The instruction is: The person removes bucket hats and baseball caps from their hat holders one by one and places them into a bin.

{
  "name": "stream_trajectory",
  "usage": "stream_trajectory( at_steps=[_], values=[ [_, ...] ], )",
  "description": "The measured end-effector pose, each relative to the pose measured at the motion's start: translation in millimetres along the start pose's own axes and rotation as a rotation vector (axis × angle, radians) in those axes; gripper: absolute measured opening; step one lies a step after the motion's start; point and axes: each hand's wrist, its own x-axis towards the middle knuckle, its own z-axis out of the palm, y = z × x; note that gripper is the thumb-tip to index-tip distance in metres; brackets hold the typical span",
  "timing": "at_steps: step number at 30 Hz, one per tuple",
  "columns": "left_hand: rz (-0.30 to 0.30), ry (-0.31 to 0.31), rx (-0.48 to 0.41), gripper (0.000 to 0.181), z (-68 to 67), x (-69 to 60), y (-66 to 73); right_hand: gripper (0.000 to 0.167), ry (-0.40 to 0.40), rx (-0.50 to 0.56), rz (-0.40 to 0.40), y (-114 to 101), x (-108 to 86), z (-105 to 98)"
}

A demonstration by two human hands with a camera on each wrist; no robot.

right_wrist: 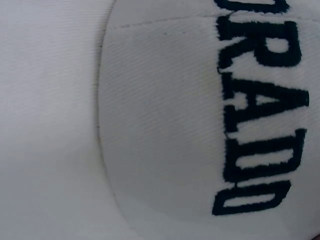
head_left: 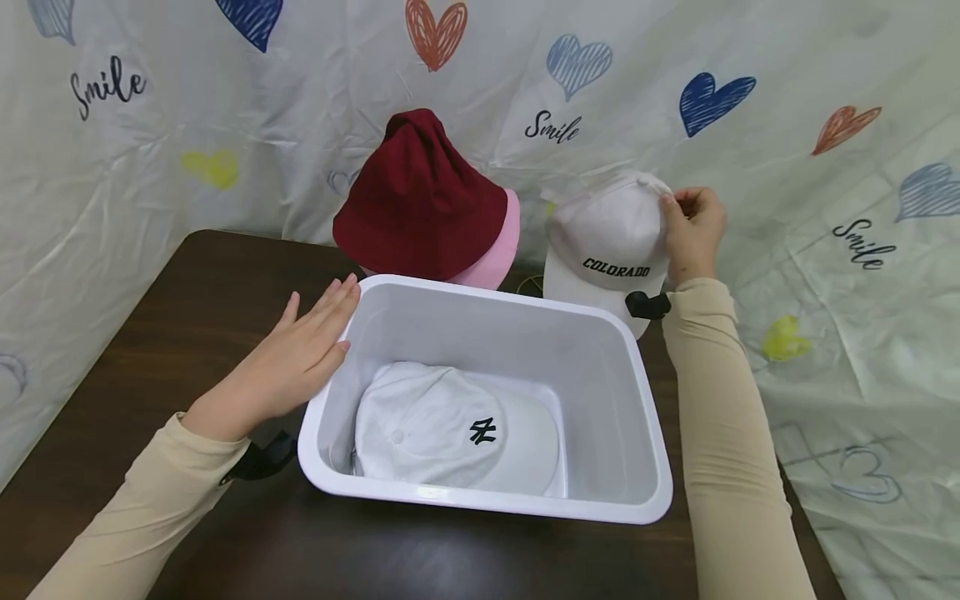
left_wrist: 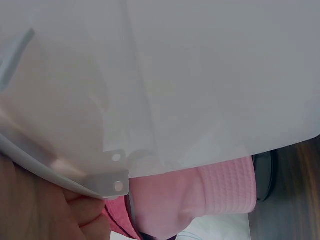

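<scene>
A white bin (head_left: 480,505) stands on the table, holding a white cap (head_left: 427,425) with a dark NY logo. My left hand (head_left: 288,362), fingers extended, rests against the bin's left rim; in the left wrist view the hand (left_wrist: 45,205) lies along the bin's outer wall (left_wrist: 200,90). Behind the bin's right end, my right hand (head_left: 696,233) pinches the upper right edge of a white COLORADO cap (head_left: 611,229). That cap's front panel (right_wrist: 160,100) and lettering fill the right wrist view, where the hand is out of sight.
A dark red bucket hat (head_left: 423,208) sits over a pink hat (head_left: 498,254) behind the bin; the pink one (left_wrist: 170,200) also shows in the left wrist view. The dark wooden table (head_left: 225,308) meets a white curtain (head_left: 285,108) with hearts behind.
</scene>
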Motion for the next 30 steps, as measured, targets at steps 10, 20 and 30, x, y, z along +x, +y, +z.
stream_trajectory(
  at_steps=[10,20,30],
  values=[
    [0.017,0.024,0.0,0.06,0.3,-6.0,-1.7,0.016,-0.029,0.22,0.029,3.0,1.1,0.5],
    [0.032,0.034,-0.002,0.061,2.4,0.1,-1.6,0.016,-0.016,0.476,0.051,9.3,1.3,-13.6],
    [0.032,0.038,-0.004,0.061,3.7,-0.6,-3.4,0.015,-0.057,0.59,0.009,2.0,-0.7,-14.8]
  ],
)
